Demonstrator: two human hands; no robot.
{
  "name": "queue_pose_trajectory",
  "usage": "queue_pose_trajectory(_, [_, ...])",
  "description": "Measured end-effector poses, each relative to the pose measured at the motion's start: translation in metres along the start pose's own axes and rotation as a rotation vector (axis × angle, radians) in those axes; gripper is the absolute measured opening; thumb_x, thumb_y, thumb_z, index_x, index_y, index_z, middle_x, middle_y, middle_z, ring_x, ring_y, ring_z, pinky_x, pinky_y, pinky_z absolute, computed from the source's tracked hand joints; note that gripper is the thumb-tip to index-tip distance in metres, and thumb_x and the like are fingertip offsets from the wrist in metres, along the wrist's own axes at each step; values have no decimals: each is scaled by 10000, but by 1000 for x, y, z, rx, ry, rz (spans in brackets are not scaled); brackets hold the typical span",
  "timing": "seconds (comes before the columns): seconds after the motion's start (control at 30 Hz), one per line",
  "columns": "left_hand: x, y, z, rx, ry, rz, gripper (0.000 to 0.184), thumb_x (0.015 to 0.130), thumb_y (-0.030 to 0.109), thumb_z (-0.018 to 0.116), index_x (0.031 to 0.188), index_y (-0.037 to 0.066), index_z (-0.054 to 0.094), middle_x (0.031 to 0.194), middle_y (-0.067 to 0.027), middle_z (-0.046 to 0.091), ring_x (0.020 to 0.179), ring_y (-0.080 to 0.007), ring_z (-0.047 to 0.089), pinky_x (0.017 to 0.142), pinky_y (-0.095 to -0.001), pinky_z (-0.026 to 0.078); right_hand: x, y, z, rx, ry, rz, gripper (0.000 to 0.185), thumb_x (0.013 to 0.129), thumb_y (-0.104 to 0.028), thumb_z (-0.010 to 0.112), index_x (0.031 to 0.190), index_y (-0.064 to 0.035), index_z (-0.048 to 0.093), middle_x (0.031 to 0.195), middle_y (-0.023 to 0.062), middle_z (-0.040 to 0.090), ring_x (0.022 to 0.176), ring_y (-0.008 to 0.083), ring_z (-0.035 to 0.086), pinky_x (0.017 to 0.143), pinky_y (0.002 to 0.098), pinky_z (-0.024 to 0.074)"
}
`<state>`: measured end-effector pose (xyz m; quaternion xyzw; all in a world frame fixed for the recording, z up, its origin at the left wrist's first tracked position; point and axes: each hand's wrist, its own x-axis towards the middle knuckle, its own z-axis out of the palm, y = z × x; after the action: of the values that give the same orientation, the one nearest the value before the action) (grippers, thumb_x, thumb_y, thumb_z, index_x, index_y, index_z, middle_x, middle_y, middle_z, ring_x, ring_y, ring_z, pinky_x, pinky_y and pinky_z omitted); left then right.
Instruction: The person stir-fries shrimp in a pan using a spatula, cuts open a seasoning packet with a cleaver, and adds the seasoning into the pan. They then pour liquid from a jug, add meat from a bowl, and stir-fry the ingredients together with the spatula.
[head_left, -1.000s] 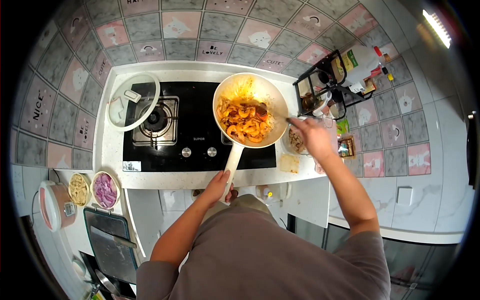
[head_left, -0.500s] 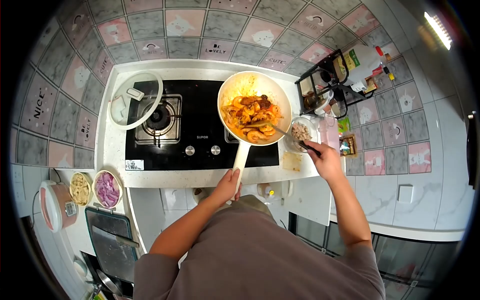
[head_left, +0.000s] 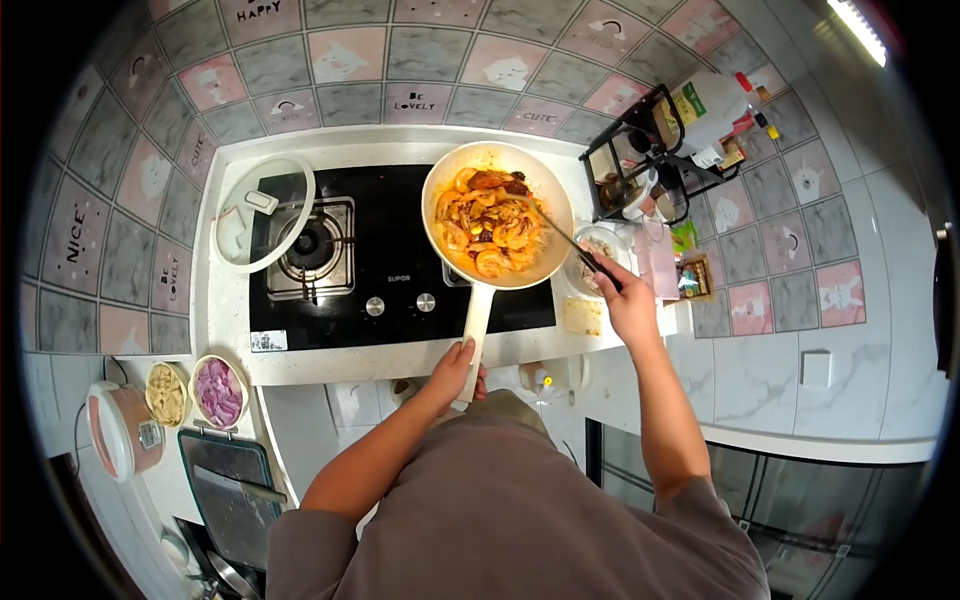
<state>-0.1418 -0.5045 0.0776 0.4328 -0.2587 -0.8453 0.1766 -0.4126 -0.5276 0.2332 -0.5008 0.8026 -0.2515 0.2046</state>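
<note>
My left hand [head_left: 455,375] is wrapped round the pale handle of a frying pan [head_left: 555,262], which sits over the right burner of the black gas hob [head_left: 385,225]. Curled shrimp [head_left: 490,225] in orange-red sauce, with darker bits among them, cover the pan's middle. My right hand [head_left: 628,300] grips a black-handled spatula [head_left: 562,232]. Its far end reaches into the upper right of the shrimp and is partly hidden by them. Just beyond that hand stands a clear bowl [head_left: 575,275] with pale chopped food in it, partly covered by my fingers.
A glass lid [head_left: 262,245] lies over the left burner. Bowls of purple onion [head_left: 218,392] and pale pieces [head_left: 166,394] stand at left, near a knife [head_left: 235,484] on a cutting board [head_left: 228,525]. A black rack [head_left: 640,150] with bottles stands at right.
The spatula's tip has moved up and away from me within the pan, and my right hand has shifted slightly left and up. The shrimp are rearranged. The view has tilted a little.
</note>
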Motion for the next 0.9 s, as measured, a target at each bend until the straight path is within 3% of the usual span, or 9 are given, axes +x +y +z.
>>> queue_pose_trajectory(0.2, [-4, 2, -4, 45, -8, -17, 406, 1041, 464, 378, 1106, 76, 480, 828, -55, 576, 614, -188, 596, 553, -350, 525, 7, 41, 54, -34, 100, -305, 316, 919, -189, 637, 1232, -152, 657, 1011, 209, 684, 864, 381, 658, 770, 430, 519])
queue_pose_trajectory(0.33, [-3, 1, -4, 74, 2, -11, 414, 1039, 470, 376, 1115, 78, 486, 850, -53, 596, 626, -189, 604, 570, -356, 540, -30, 28, 18, -156, -20, -300, 340, 903, -192, 658, 1243, -173, 655, 904, 194, 670, 809, 366, 652, 730, 424, 517])
queue_pose_trajectory(0.4, [-2, 1, -7, 77, -6, -18, 425, 1038, 476, 372, 1129, 77, 489, 866, -58, 604, 642, -193, 616, 582, -358, 547, -46, 1, -20, -336, -103, -196, 365, 891, -183, 665, 1256, -183, 648, 843, 177, 650, 760, 354, 637, 701, 416, 513])
queue_pose_trajectory(0.5, [-4, -1, -10, 69, -12, -38, 453, 1036, 492, 363, 1181, 83, 491, 907, -71, 622, 670, -203, 637, 608, -363, 561, -60, -3, -43, -261, -67, -222, 365, 879, -170, 670, 1243, -190, 654, 808, 167, 630, 733, 350, 626, 685, 420, 509])
queue_pose_trajectory(0.6, [-4, -5, -18, 79, -4, -49, 487, 1032, 514, 357, 1251, 99, 486, 974, -83, 632, 733, -209, 654, 644, -368, 571, -55, 11, -16, -225, -64, -212, 355, 877, -157, 666, 1230, -192, 658, 797, 162, 622, 735, 355, 623, 686, 427, 506])
queue_pose_trajectory(0.67, [-3, -13, -27, 107, -3, -46, 505, 1029, 525, 356, 1285, 108, 481, 1014, -86, 632, 785, -209, 661, 667, -371, 575, -50, 19, 11, -256, -87, -185, 425, 890, -139, 640, 1306, -220, 597, 896, 167, 618, 803, 362, 624, 726, 429, 505])
queue_pose_trajectory(0.77, [-4, -19, -40, 77, 56, -3, 485, 1022, 525, 388, 1255, 118, 514, 1133, -65, 601, 982, -199, 614, 706, -375, 558, -61, 44, 53, -66, -179, -183, 569, 877, -96, 643, 1405, -240, 488, 1005, 154, 603, 854, 310, 620, 764, 416, 505])
queue_pose_trajectory(0.8, [-6, -16, -46, 117, 59, 14, 414, 1033, 463, 411, 1188, 95, 522, 1101, -67, 610, 905, -225, 626, 703, -402, 554, -69, 44, 62, 8, -218, -149, 624, 867, -77, 647, 1437, -232, 445, 1041, 143, 604, 874, 284, 621, 781, 404, 507])
queue_pose_trajectory(0.9, [-12, -8, -54, 196, 168, 86, 341, 1016, 421, 481, 1133, 104, 526, 1053, -62, 603, 863, -182, 612, 677, -333, 522, -88, 36, 80, 304, -380, 22, 687, 871, -66, 659, 1478, -169, 354, 1092, 127, 619, 898, 214, 633, 810, 357, 511])
